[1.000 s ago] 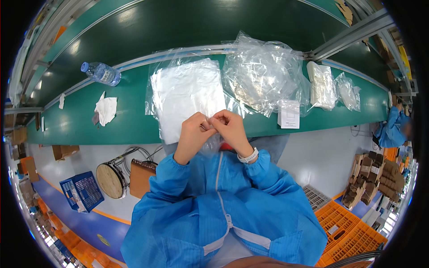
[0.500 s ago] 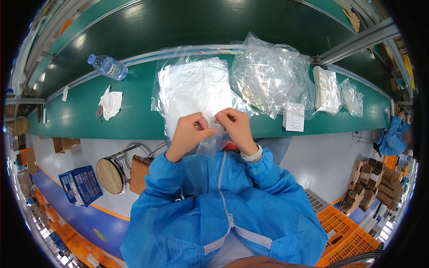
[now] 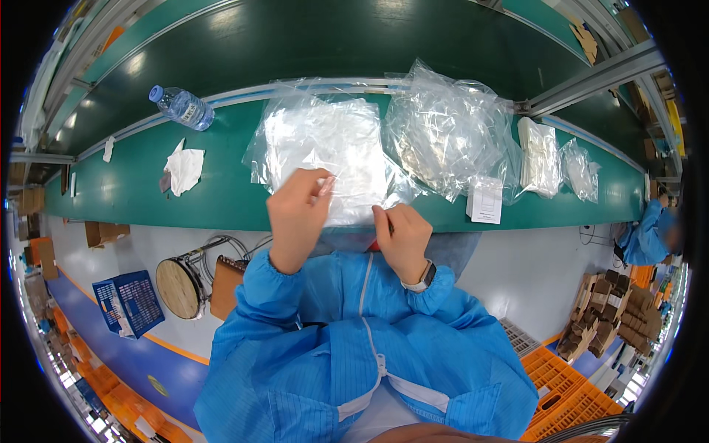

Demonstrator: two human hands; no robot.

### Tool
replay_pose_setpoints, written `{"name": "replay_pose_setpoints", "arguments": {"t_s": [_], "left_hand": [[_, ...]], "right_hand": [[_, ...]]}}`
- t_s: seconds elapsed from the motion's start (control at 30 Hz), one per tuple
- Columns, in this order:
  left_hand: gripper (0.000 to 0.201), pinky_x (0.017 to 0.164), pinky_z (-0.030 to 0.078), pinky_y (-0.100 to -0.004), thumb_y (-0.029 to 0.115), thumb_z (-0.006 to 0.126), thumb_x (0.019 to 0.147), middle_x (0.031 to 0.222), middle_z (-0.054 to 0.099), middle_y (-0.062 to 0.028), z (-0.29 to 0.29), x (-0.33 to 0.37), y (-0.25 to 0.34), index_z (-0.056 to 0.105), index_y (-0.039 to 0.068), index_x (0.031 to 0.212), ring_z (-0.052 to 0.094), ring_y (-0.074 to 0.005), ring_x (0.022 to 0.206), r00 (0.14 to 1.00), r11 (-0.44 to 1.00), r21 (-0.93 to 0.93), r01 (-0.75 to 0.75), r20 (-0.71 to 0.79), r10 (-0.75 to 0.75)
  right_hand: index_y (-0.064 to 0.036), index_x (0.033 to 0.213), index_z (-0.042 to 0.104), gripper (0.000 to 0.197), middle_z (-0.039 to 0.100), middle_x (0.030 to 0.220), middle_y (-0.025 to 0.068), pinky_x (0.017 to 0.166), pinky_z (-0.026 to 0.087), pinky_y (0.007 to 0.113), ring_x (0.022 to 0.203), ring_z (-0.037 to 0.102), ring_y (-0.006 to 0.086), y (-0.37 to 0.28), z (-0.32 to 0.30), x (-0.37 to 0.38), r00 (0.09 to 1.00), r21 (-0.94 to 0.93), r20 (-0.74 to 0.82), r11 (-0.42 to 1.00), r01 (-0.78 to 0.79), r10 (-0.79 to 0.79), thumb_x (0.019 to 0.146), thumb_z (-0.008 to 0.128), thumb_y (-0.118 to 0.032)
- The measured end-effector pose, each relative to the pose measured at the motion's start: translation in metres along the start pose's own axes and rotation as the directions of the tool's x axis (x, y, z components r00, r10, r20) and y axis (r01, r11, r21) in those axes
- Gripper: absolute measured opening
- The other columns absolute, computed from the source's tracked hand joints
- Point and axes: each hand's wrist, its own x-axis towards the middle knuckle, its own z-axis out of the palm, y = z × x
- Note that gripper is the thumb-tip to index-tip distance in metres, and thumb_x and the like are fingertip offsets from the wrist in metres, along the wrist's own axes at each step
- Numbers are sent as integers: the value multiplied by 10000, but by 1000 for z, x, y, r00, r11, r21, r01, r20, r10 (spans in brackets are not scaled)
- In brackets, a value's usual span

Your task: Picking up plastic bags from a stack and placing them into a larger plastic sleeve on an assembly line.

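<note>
A flat stack of clear plastic bags [image 3: 343, 129] lies on the green table before me. My left hand [image 3: 298, 218] is closed in a pinch over the front of the stack, gripping thin clear film. At the near edge of the bags, my right hand [image 3: 405, 240] has its thumb and curled fingers pinched on the film too. How many layers each pinch takes in cannot be made out. Right of the stack sits a large crumpled heap of clear bags [image 3: 450, 129]. A small white printed box [image 3: 485, 201] stands in front of that heap.
A water bottle [image 3: 181, 108] lies toward the back left, behind a crumpled white tissue [image 3: 185, 170]. Bundled bags [image 3: 539, 156] and a smaller clear packet [image 3: 580, 171] rest at the right. Below stand a round stool [image 3: 179, 288], a blue crate [image 3: 128, 303] and orange crates [image 3: 565, 391].
My hands have moved apart. The left one rose over the stack, while the right one dropped lower and turned. The film between them now lies spread over the stack.
</note>
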Motion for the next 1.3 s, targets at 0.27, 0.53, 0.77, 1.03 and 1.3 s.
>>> {"name": "replay_pose_setpoints", "arguments": {"t_s": [0.27, 0.53, 0.77, 1.03, 1.3], "left_hand": [[114, 654, 553, -361, 77, 719, 896, 907, 722, -121, 32, -37, -6, 734, 52, 1006, 698, -287, 735, 938, 992, -128, -24, 341, 66], [120, 646, 555, -367, 56, 731, 872, 879, 719, -131, 48, -66, 14, 732, 16, 984, 702, -312, 745, 841, 927, -181, -327, 392, 373], [170, 597, 537, -364, 66, 761, 833, 838, 681, -87, 41, -69, 43, 707, 38, 991, 691, -261, 728, 733, 896, -243, -370, 517, 443], [171, 572, 519, -346, 56, 758, 821, 813, 645, -65, 41, -77, 51, 706, 39, 983, 669, -218, 703, 699, 852, -209, -481, 495, 516], [208, 602, 537, -335, 58, 721, 805, 839, 647, -86, 50, -70, 44, 697, 12, 1006, 672, -223, 721, 746, 847, -160, -508, 410, 525]], "right_hand": [[-4, 1241, 678, 359, 644, 1327, 182, 1094, 481, 448, 1265, 602, 363, 27, 29, 7, 900, 462, 287, 870, 169, -327, 885, 659, -45], [-119, 1480, 529, 594, 534, 1472, 147, 1165, 396, 514, 1358, 519, 345, 24, 61, 34, 811, -82, 365, 852, 516, -456, 892, 600, -153], [-123, 1492, 510, 645, 583, 1326, 245, 868, 566, 485, 1088, 645, 356, -13, 53, 59, 848, -88, 469, 943, 321, -245, 862, 612, -30], [-210, 1402, 623, 617, 580, 1362, 190, 973, 494, 544, 1174, 607, 377, -13, 46, 62, 892, -106, 23, 886, 451, -451, 803, 749, -128], [-218, 1404, 611, 817, 220, 1670, 267, 1164, 226, 715, 1526, 173, 546, 2, 39, 54, 944, -59, 122, 947, 315, -306, 667, 933, -364]]}}
